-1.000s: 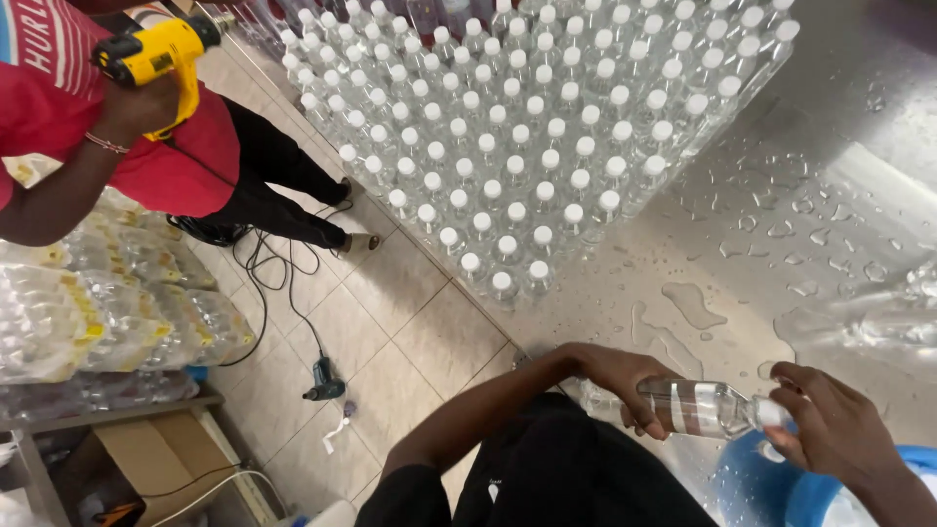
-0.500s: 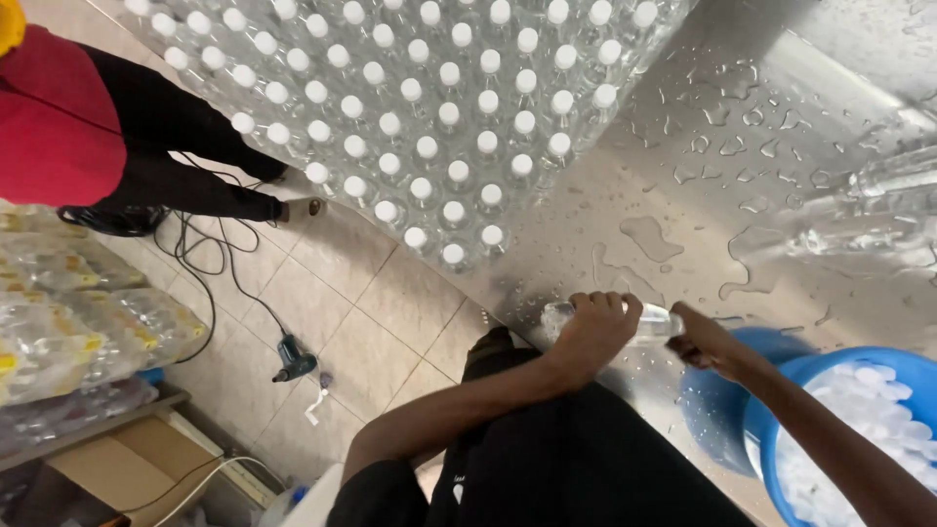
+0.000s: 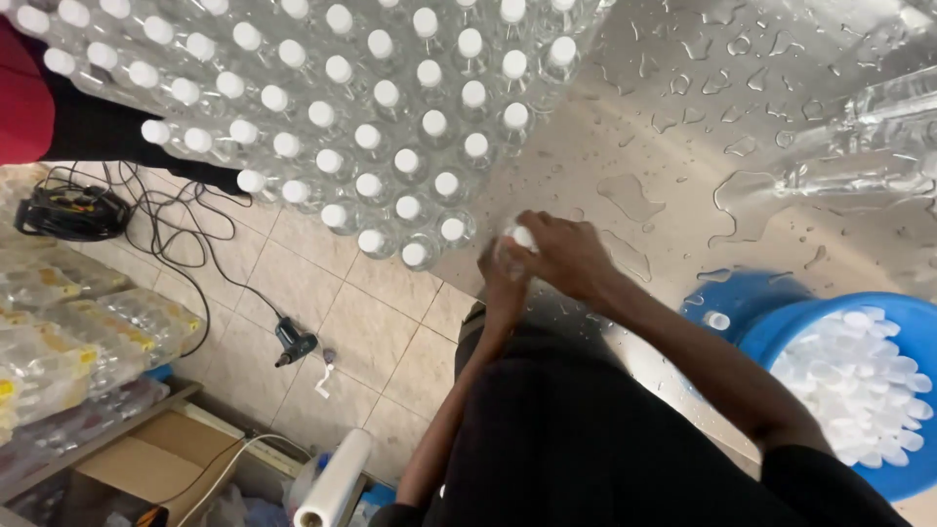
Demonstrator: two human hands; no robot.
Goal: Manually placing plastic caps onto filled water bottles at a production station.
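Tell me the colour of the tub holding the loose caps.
Blue tub, white caps; head view, lower right.

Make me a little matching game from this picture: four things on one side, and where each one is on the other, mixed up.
Things:
1. loose white caps
2. capped bottles
3. black cable
4. roll of clear film

Places:
A. on the tiled floor, at left
B. in the blue tub
C. packed in rows on the wet metal table
D. at the bottom edge, by the person's arm

Pairs: 1-B, 2-C, 3-A, 4-D
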